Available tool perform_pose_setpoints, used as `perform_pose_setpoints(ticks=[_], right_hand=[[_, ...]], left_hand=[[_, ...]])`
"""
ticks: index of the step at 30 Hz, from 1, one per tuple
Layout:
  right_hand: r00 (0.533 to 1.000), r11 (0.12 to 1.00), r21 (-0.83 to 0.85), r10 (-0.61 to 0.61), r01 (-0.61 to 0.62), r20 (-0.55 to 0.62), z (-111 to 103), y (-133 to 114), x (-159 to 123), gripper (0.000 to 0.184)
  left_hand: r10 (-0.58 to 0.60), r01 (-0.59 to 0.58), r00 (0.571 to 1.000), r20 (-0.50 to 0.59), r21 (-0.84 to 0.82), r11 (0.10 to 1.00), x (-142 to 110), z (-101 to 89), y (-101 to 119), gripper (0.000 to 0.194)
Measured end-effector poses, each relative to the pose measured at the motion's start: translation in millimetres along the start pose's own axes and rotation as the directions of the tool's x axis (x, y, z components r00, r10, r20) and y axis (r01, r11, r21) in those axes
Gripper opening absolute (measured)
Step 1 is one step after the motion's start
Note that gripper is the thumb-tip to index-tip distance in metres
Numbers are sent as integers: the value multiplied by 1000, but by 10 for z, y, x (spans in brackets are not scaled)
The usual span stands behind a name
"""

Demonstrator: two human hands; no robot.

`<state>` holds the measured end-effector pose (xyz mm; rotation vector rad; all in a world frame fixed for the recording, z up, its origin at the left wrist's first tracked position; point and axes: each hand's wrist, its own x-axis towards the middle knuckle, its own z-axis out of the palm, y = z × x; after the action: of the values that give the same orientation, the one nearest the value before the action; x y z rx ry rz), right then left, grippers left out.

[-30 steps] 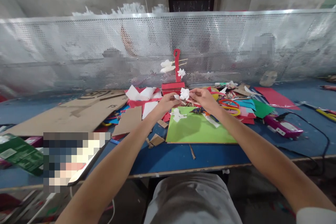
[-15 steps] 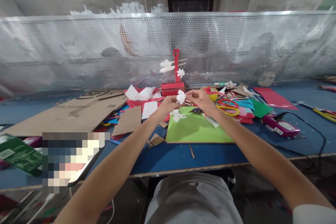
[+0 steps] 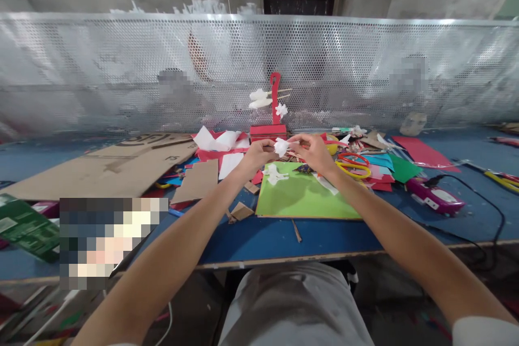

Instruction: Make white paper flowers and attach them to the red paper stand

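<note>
A small white paper flower (image 3: 280,146) is held up between my two hands, over the far edge of the green sheet (image 3: 308,197). From the left, my left hand (image 3: 258,155) pinches it with closed fingertips. My right hand (image 3: 314,152) grips its other side, thumb and fingers closed together. Below, another white paper cutout (image 3: 275,174) lies on the green sheet. Straight behind my hands stands a red hooked stand (image 3: 274,92) on a red box-shaped base (image 3: 267,131), with white paper flowers (image 3: 281,111) and thin sticks attached to its upright.
To the left lie a large cardboard sheet (image 3: 109,170), a smaller cardboard piece (image 3: 197,183) and a green box (image 3: 26,227). On the right are scissors with yellow and red handles (image 3: 354,166), coloured paper and a purple corded device (image 3: 436,196). A perforated metal screen (image 3: 344,70) closes off the back.
The white flower has turned between my fingers, its petals now showing from a different side. My hands stay in nearly the same place, and the view has shifted slightly.
</note>
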<state>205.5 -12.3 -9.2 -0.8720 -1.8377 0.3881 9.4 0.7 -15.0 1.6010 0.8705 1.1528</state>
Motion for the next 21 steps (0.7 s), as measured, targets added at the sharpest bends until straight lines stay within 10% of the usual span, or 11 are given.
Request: perform_pose_setpoints(ticks=[21], right_hand=[[988, 928, 339, 146, -153, 44, 13, 60, 19, 26]], left_hand=[[1, -1, 1000, -5, -168, 986, -26, 62, 118, 21]])
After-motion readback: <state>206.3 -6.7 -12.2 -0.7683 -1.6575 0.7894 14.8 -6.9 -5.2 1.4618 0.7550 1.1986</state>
